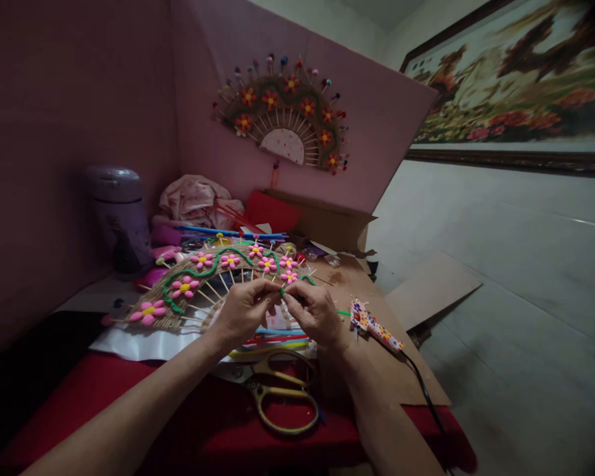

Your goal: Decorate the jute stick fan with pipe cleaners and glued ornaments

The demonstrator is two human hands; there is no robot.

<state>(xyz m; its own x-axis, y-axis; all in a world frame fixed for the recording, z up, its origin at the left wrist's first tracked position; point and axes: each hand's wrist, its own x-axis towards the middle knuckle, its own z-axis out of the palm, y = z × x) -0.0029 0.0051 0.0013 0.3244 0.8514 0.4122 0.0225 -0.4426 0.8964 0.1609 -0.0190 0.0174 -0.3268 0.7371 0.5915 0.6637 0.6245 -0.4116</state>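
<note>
Both hands meet in front of a half-round fan point(188, 268) made of twine wound over thin sticks, trimmed with pink flowers and a wavy green strip. My left hand point(245, 307) pinches one side of a small green piece, seemingly a pipe cleaner point(282, 291). The other side of it is between the fingertips of my right hand point(317, 311); most of it is hidden by the fingers. Beyond the right wrist, a thin green length point(344, 312) shows. Large gold-handled scissors point(286, 391) lie below the hands on the red cloth.
A flower-patterned glue gun point(374, 327) with a black cord rests on cardboard point(406, 377) at right. Coloured pipe cleaners point(272, 340) lie under the hands. A purple flask point(121, 221) stands at left. Another decorated fan point(285, 116) hangs on the pink panel behind.
</note>
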